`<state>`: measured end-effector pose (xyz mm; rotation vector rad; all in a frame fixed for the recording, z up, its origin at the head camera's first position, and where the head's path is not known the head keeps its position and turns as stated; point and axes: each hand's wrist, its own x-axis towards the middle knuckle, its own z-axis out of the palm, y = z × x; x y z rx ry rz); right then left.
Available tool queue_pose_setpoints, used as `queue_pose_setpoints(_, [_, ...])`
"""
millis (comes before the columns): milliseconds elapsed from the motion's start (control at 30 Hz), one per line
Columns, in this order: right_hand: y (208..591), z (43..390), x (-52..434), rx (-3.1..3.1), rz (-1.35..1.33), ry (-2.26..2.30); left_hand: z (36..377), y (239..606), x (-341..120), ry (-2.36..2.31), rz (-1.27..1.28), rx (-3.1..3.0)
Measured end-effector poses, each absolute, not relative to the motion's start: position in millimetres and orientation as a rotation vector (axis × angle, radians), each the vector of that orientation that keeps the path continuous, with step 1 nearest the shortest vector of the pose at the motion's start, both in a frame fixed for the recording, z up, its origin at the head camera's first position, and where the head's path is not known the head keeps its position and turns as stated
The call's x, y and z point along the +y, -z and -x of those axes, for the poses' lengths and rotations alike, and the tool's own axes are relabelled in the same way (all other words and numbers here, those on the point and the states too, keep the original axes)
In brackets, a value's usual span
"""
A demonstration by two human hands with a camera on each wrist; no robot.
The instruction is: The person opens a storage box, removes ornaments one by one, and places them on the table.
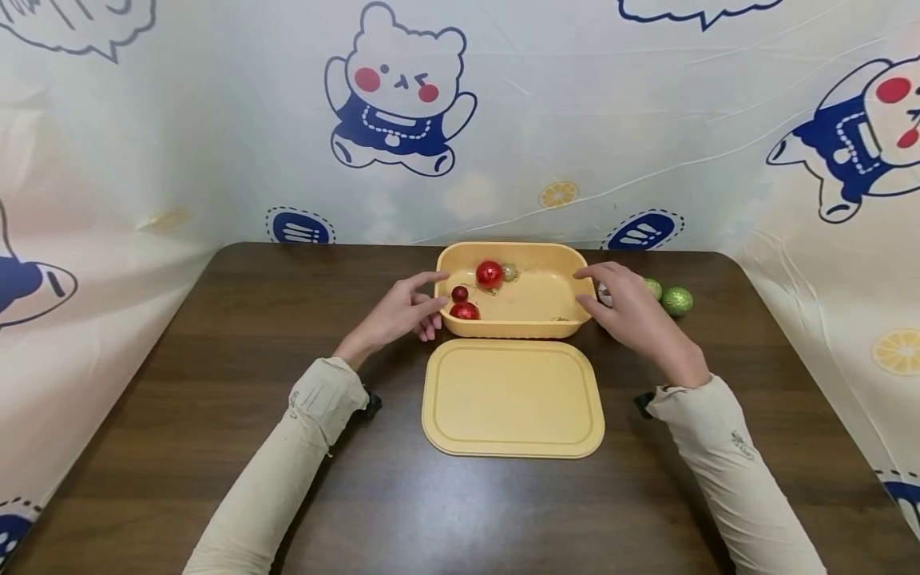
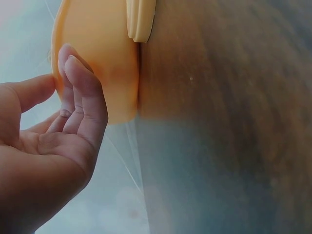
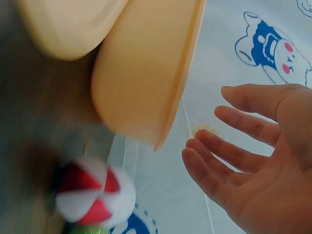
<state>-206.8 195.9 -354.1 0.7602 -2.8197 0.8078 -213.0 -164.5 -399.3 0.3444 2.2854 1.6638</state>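
no readable text, numbers or brand marks anywhere. the backdrop sheet (image 1: 575, 120) behind the counter (image 1: 216, 359) carries only printed pictures: cartoon bears, lemon slices, empty speech bubbles. yellow tub (image 1: 546, 307) and its lid (image 1: 512, 398) are unmarked.

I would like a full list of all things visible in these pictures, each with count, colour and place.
tub: 1, yellow, table centre, open
lid: 1, yellow, flat before the tub
red baubles: 3, inside the tub, left part
gold bauble: 1, inside the tub
green baubles: 2, right of the tub
red-and-white ball: 1, beside the green ones
table: 1, dark brown
left hand: open, at tub's left end
right hand: open, at tub's right end
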Motion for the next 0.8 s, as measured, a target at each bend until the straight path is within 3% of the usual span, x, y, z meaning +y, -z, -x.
queue_pose_setpoints(800, [374.5, 233.3, 109.3, -3.045, -1.025, -0.9, 213.3, 399.3, -166.2, -1.662, -0.367, 2.282])
